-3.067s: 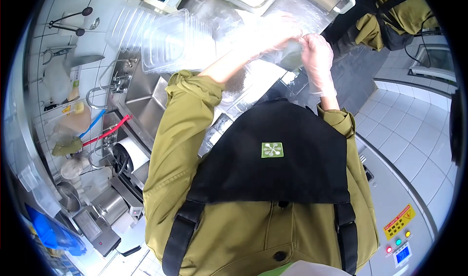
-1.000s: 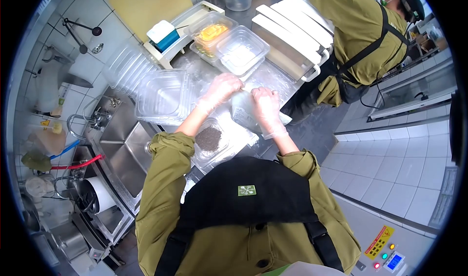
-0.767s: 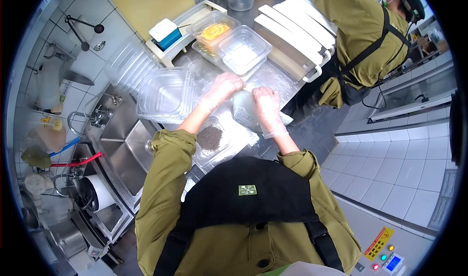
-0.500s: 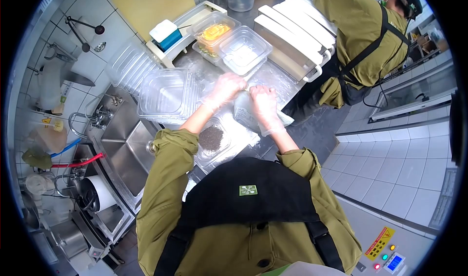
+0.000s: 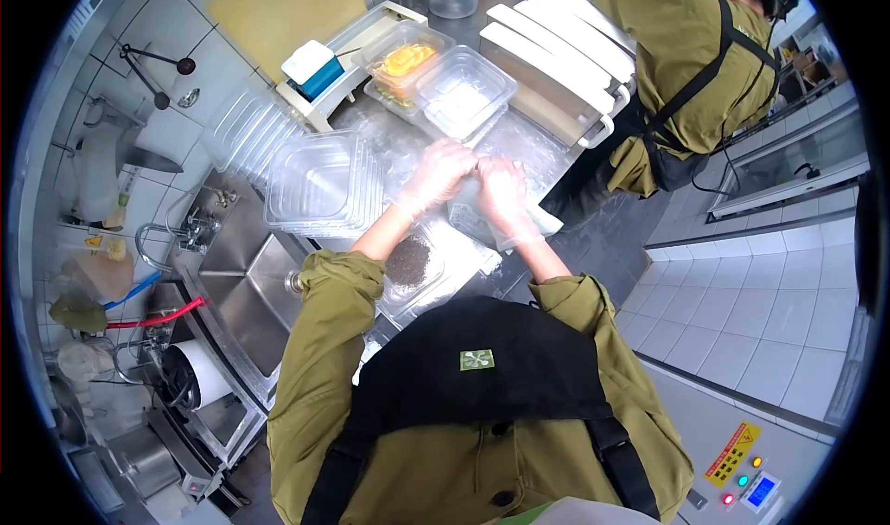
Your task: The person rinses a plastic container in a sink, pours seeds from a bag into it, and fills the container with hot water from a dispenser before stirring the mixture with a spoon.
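Note:
Both hands wear clear plastic gloves and meet over a pale, soft plastic bag (image 5: 470,221) at the counter's near right. My left hand (image 5: 439,174) is closed, its fingertips pinched at the top edge of the bag. My right hand (image 5: 503,194) grips the same edge from the other side, its fingers curled and touching those of the left. The bag hangs under the hands, partly hidden by the right hand and wrist. Just below my left forearm, a clear plastic container (image 5: 436,275) holds dark, fine granules (image 5: 408,261).
Stacked clear tubs (image 5: 320,186) stand left of my hands, beside the steel sink (image 5: 243,284). Ahead are a clear container (image 5: 464,89), one with orange slices (image 5: 406,59), and a row of white-lidded bins (image 5: 547,61). A co-worker (image 5: 691,52) stands at the far right.
My hands have come closer together, and their fingertips now meet at the top of the bag. The camera view has shifted slightly.

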The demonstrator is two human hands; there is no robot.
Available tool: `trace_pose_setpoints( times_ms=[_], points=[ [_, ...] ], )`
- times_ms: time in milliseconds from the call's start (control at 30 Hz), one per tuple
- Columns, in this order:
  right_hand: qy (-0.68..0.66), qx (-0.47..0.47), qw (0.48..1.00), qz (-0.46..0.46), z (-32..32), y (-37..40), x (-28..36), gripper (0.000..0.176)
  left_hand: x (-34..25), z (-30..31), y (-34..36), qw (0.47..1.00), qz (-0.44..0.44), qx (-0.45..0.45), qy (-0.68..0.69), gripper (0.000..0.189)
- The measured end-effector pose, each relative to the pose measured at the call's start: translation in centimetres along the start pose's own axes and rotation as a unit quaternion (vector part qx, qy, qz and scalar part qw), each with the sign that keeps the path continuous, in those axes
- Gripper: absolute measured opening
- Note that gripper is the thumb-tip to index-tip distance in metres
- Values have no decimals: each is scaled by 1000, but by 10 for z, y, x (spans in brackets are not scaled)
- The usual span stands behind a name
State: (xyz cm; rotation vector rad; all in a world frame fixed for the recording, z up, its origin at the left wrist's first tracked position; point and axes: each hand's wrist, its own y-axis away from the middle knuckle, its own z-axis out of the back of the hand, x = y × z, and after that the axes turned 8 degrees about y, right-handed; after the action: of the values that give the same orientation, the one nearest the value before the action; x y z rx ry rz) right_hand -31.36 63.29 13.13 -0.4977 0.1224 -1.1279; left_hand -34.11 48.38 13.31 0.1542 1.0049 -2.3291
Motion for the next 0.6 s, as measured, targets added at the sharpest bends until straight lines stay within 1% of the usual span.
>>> trace_pose_setpoints(
  times_ms=[133,233,333,433,533,600],
  points=[
    [1,-15,999,30,23,14,-10,6,-2,4,-2,1000,-17,5,10,8],
    [36,6,999,2,26,27,-22,6,-2,6,-1,1000,1,13,8,7],
    [75,32,996,-30,19,25,-22,4,-11,0,-10,999,-33,-28,-23,7],
    [34,20,999,-9,16,22,-23,4,-20,-10,-11,998,-41,-7,36,8],
    [35,5,999,12,25,28,-22,5,-19,-9,-13,999,-26,28,36,8],
    [31,23,999,-9,25,30,-24,5,-24,-13,-15,999,-24,26,37,8]
  ],
)
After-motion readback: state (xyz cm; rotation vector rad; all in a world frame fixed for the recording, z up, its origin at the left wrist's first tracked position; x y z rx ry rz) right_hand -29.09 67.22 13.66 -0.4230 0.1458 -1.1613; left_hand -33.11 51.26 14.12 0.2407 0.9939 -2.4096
